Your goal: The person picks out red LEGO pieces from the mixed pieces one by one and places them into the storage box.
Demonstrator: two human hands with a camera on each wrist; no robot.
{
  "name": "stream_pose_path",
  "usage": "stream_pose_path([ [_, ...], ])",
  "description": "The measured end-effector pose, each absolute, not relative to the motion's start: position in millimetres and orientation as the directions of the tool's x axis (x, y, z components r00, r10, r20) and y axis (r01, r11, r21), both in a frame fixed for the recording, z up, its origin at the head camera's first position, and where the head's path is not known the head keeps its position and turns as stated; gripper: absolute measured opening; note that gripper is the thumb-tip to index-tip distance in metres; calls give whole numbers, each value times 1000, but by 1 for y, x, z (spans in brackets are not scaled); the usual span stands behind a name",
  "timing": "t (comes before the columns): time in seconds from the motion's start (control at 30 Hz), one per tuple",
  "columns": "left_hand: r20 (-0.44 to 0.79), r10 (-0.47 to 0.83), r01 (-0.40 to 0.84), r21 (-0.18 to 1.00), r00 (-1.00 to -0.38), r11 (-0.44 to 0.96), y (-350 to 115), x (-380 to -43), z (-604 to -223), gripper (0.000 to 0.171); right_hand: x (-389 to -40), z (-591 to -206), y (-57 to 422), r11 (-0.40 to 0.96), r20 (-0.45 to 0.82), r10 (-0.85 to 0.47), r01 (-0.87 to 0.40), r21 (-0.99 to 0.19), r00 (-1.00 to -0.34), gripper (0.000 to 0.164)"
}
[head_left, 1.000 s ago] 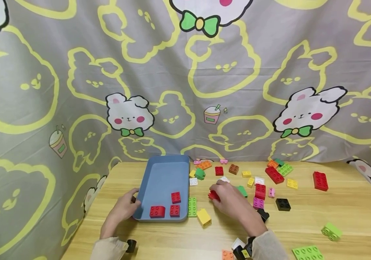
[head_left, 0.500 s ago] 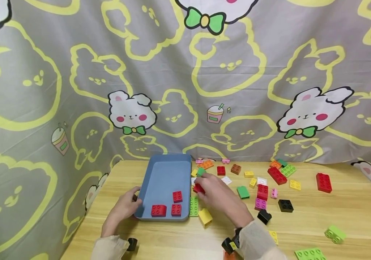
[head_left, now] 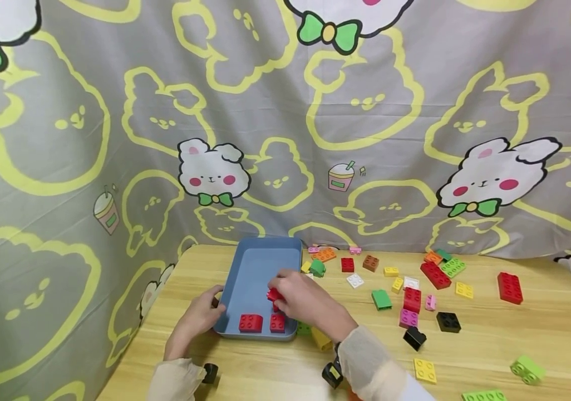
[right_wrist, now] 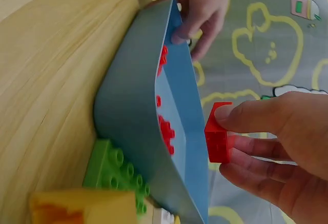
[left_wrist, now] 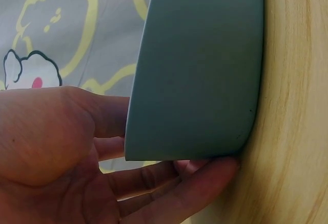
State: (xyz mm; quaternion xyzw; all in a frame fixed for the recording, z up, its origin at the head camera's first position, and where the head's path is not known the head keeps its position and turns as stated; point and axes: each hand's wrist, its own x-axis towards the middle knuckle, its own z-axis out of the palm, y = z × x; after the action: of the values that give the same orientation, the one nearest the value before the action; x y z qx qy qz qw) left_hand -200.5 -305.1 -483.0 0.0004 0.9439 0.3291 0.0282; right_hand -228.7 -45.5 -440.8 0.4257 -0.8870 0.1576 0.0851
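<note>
In the head view a blue tray [head_left: 259,268] lies on the table. My left hand [head_left: 197,317] grips its left side, the thumb over the rim and the fingers along the outer wall [left_wrist: 197,75]. Over the tray's right part, my right hand [head_left: 305,298] pinches a red toy brick [right_wrist: 218,137] between thumb and fingers. Inside the tray lie a red brick with a rounded end [head_left: 250,323] and a square red brick [head_left: 277,323]. Another red brick in there is mostly hidden under the right hand.
Right of the tray, loose bricks are scattered over the table, among them a green brick [head_left: 381,299], a black brick [head_left: 448,322] and a long red brick [head_left: 510,287]. A yellow brick [head_left: 321,338] sits close by the tray's near right corner. A patterned curtain [head_left: 390,167] hangs behind.
My right hand has carried the red brick leftward from among the loose bricks to over the tray. My left hand has stayed at the tray's side. The head view has shifted slightly.
</note>
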Motion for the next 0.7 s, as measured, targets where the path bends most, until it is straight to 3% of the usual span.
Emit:
stream_pose_path([
  [0.5,-51,10,-25,635,-999,772,-305,-201,-483,46,-245,-450,-93,554,246,-773,-811,-189,-586,20],
  [0.7,-49,12,-22,631,-999,775,-305,-202,-484,45,-252,-458,-106,578,197,-769,-793,-193,-608,15],
])
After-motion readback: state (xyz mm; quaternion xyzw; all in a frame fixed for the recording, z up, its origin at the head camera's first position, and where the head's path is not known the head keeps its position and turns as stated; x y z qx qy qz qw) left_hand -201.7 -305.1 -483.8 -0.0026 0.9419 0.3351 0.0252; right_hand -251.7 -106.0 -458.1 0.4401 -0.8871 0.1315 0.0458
